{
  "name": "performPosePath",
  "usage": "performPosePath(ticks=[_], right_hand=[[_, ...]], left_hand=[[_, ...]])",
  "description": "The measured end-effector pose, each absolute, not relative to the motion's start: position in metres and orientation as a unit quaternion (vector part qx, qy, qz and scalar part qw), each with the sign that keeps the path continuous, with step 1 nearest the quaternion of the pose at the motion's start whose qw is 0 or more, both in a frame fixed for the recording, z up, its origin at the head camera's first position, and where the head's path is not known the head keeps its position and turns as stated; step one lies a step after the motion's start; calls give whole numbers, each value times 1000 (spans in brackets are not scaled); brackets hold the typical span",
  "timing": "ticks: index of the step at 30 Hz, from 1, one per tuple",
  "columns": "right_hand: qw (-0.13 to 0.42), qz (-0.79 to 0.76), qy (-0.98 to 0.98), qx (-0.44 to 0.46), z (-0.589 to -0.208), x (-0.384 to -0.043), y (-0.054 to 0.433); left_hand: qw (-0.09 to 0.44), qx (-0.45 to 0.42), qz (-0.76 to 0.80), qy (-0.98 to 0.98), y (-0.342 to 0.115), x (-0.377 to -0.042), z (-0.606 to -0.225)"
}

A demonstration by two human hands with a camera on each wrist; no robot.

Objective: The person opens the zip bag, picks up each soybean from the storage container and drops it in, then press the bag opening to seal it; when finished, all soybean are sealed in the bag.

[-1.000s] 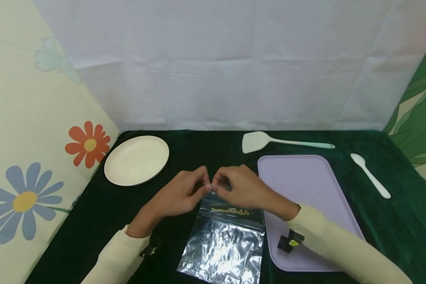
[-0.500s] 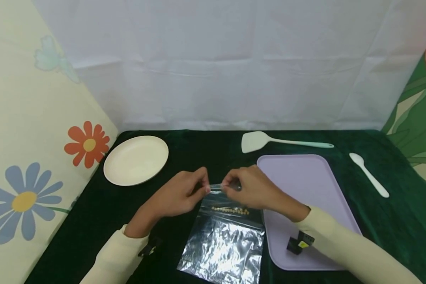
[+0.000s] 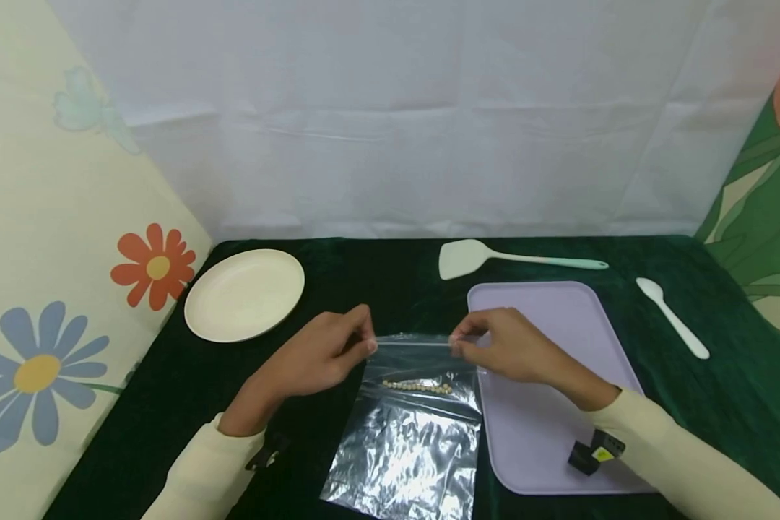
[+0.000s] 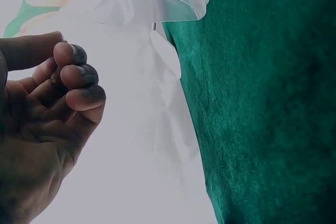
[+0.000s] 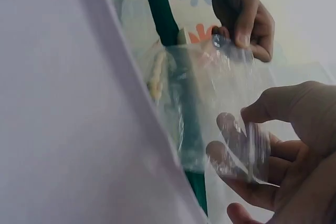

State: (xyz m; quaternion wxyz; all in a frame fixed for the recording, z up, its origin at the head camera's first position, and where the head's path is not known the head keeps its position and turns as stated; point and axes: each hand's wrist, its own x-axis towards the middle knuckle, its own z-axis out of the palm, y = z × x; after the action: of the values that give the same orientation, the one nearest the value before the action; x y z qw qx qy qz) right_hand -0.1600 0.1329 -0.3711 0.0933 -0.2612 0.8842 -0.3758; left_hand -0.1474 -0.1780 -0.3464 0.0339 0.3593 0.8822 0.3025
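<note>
A clear zip-top bag (image 3: 409,363) is stretched between my two hands, its mouth running level across the top. Small pale-yellow round pieces (image 3: 417,388) lie in a row at its bottom. Thumb and index finger of my left hand (image 3: 315,357) pinch the left end of the mouth. At the other end, my right hand (image 3: 513,345) pinches the edge; in the right wrist view, several of its fingers (image 5: 214,150) show through the plastic. Shiny clear plastic (image 3: 399,458) lies flat on the cloth below; I cannot tell whether it is joined to the bag.
A lilac tray (image 3: 533,303) lies under my right forearm. Behind it is a white spatula with a mint handle (image 3: 559,262), and a white spoon (image 3: 672,318) lies farther right. A cream oval plate (image 3: 243,296) sits at the back left of the green cloth (image 3: 377,278).
My right hand has moved right, away from the left hand, widening the span of the bag's mouth between them. The left hand stays nearly in place, still pinching.
</note>
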Motion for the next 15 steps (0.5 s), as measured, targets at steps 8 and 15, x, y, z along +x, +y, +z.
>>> performPosePath(ticks=[8, 15], right_hand=[[87, -366, 890, -258, -377, -162, 156], [76, -353, 895, -262, -379, -163, 161]], left_hand=[[43, 355, 304, 883, -179, -147, -345], [51, 356, 305, 881, -180, -148, -347]])
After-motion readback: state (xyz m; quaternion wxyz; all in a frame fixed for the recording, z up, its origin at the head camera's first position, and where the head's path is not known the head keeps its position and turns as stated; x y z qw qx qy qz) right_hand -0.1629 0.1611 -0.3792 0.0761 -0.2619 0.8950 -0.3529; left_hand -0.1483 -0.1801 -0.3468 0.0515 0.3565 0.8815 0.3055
